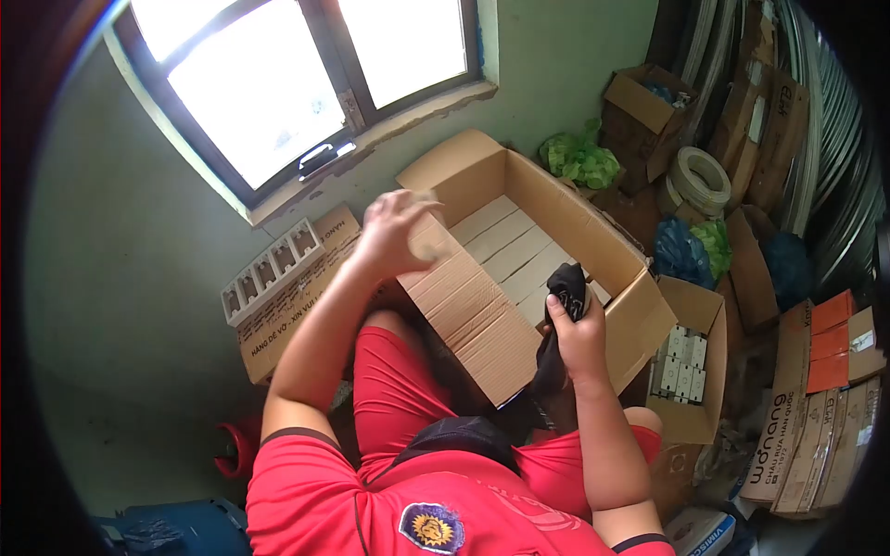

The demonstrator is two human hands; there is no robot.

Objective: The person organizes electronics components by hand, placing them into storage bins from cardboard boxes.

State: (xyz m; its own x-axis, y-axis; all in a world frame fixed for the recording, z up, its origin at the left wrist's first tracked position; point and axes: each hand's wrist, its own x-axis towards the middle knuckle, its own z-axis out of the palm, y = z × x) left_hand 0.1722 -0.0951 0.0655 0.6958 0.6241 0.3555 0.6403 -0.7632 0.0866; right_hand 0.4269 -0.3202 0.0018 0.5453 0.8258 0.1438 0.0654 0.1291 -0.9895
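Note:
A large cardboard box [567,200] stands in front of me with its flaps folded out. Pale, flat-topped boxes [505,243] lie side by side in rows inside it. Over the near flap [468,301], at its upper left end, is my left hand [400,232], slightly blurred, its fingers and thumb curved apart with nothing between them. My right hand [577,326] grips a bunched black cloth [565,285] above the box's near right corner. Part of the cloth hangs below the hand, toward my lap.
On the left, a white slotted tray [272,271] rests on a printed carton [301,320] by the wall. A smaller open carton [705,320] with white switch-like pieces [680,363] stands at the right. Beyond are green bags [579,159], a tape-like roll [700,182] and stacked cartons [802,445].

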